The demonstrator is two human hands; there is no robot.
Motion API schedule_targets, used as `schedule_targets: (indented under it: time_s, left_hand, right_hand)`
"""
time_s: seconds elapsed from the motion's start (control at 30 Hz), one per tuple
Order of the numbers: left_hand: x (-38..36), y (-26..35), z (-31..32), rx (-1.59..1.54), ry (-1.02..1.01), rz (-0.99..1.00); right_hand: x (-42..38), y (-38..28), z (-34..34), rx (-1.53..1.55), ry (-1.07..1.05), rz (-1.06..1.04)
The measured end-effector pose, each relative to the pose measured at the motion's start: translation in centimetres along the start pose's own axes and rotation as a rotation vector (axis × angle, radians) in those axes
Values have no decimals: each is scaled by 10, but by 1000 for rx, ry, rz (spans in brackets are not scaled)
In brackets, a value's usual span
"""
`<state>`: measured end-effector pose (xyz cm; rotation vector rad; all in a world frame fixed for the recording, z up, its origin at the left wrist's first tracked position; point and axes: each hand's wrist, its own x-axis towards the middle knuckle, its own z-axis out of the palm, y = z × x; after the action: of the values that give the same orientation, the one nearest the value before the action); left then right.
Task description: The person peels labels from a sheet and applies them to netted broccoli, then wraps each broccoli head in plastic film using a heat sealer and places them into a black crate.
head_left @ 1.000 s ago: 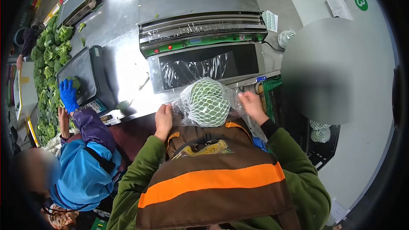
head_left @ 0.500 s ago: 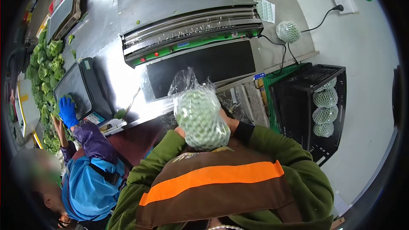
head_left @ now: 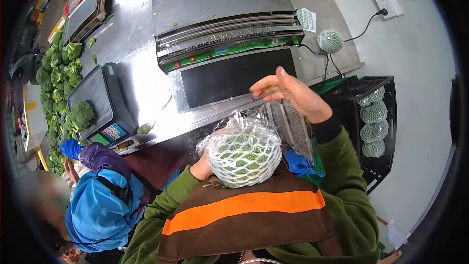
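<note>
My left hand grips a head of broccoli in a white foam net, close against my apron. Clear plastic film gathers loosely at its top, and most of the left fingers are hidden behind it. Up and to the right, my right hand is raised with nothing in it, its fingers stretched out and the thumb apart. It hovers near the front edge of the black plate of a film-wrapping machine.
A black crate at the right holds several netted heads; another netted head sits at the table's right end. To the left, a scale carries bare broccoli beside a broccoli pile. A co-worker's blue-gloved hand is near it.
My right hand has left the netted broccoli and risen up and right. The broccoli has tilted, showing its florets through the net. The co-worker's gloved hand has moved off the broccoli on the scale.
</note>
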<state>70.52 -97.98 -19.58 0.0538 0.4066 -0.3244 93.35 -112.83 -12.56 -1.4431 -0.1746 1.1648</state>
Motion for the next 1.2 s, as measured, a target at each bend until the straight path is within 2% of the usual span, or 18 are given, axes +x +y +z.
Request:
schedule_targets:
  time_s: [0.07, 0.17, 0.3, 0.37, 0.43, 0.5, 0.57, 0.6, 0.63, 0.7, 0.73, 0.8, 0.83, 0.9, 0.97, 1.03, 1.1, 1.2]
  left_hand:
    - [-8, 0, 3, -1, 1, -30]
    - [-16, 1, 6, 20, 22, -73]
    - [-14, -9, 6, 259, 140, -38]
    - [-15, -19, 13, 682, 151, 210]
    - [-6, -12, 9, 1303, 118, 714]
    - [-11, -11, 21, 1428, 365, 759]
    - [2, -13, 47, 1329, 47, 1004]
    - [-6, 7, 19, 1518, -231, 605]
    - [4, 1, 21, 1240, -393, 560]
    - [1, -13, 20, 686, 23, 67]
    - [2, -19, 61, 435, 30, -98]
    - [11, -25, 65, 512, -183, -95]
    - [-3, -19, 30, 483, 59, -168]
    - [35, -20, 59, 942, -260, -363]
    - [67, -31, 57, 1154, -317, -347]
    - [112, -51, 71, 1366, -520, -224]
    - [143, -83, 106, 1344, -530, -114]
    - [194, -129, 153, 1579, -450, -69]
  right_hand:
    - [-6, -32, 25, -259, -462, -182]
    - [-26, -56, 63, -552, -513, -149]
    - [-14, -46, 60, -788, 78, -539]
    - [-6, -6, 45, -721, 116, -471]
    - [-21, 38, 43, -863, -62, -289]
    - [-34, 116, 28, -426, -448, -313]
    - [-86, 102, 67, 478, -200, 36]
    - [-87, 126, 65, 281, -171, -114]
    - [-85, 148, 57, 66, -125, -247]
    - [-99, 147, 51, 100, 26, -351]
    - [-104, 137, 39, 303, 89, -379]
    - [-124, 110, 18, 771, 97, -455]
    - [-134, 106, 11, 778, 118, -482]
    - [-152, 106, -4, 455, -92, -747]
    - [-170, 115, -29, 408, -26, -787]
    - [-189, 126, -49, 324, 175, -770]
    - [-206, 124, -63, 266, 328, -803]
    - [-221, 118, -91, 233, 847, -725]
